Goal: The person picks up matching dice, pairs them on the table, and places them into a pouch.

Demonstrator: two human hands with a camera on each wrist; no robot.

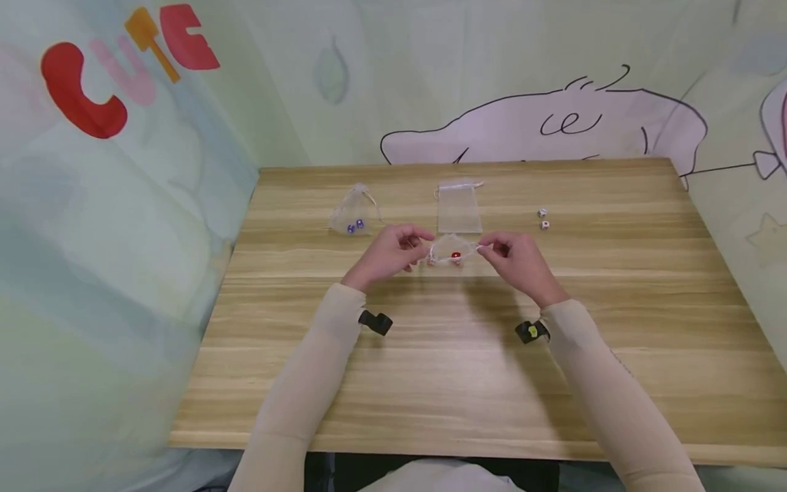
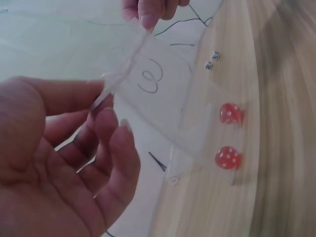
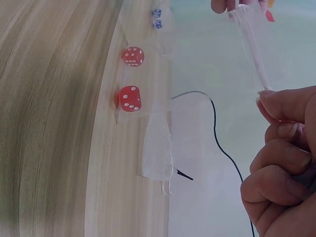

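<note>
A sheer white drawstring pouch point(image 1: 451, 244) hangs between both hands above the middle of the table, its gathered top edge stretched sideways. Two red dice with white dots lie at its bottom, an upper die point(image 2: 230, 113) and a lower die point(image 2: 227, 158) in the left wrist view. My left hand point(image 1: 396, 247) pinches one end of the pouch's top between thumb and forefinger, the other fingers loosely bent. At the opposite end, my right hand point(image 1: 513, 258) pinches the cord and edge between thumb and forefinger, with its remaining fingers curled in.
Behind the left hand, another sheer pouch point(image 1: 358, 202) holds two blue dice point(image 1: 355, 226). A flat sheer pouch point(image 1: 459, 210) lies at the back middle of the wooden table point(image 1: 430, 389). Two white dice point(image 1: 544, 219) sit to its right. Printed fabric hangs behind and at the left.
</note>
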